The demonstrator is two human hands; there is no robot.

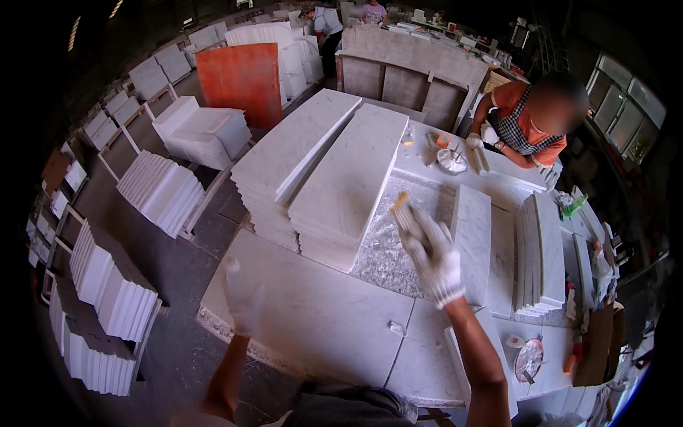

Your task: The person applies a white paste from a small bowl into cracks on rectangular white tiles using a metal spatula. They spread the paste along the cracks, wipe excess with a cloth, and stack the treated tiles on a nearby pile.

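Observation:
My right hand (432, 255), in a white knitted glove, is raised over a rough, dusty grey recess in the bench, its fingers stretched out. A yellow-orange patch shows at one fingertip; I cannot make out whether it is part of the glove or a small piece. Smeared by motion, my gloved left hand (243, 300) is above the left end of a flat white marble slab (320, 302). Beyond both hands are two stacks of long marble slabs, a left stack (302, 146) and a right stack (352, 174). A narrower marble slab (471, 231) is to the right of my right hand.
At the far right a co-worker (533, 117) in white gloves leans over the bench near a metal bowl (452, 161). Upright slabs (537, 252) and a red-rimmed plate of white paste (528, 359) are on the right. Slab bundles (160, 192) stand on racks at left.

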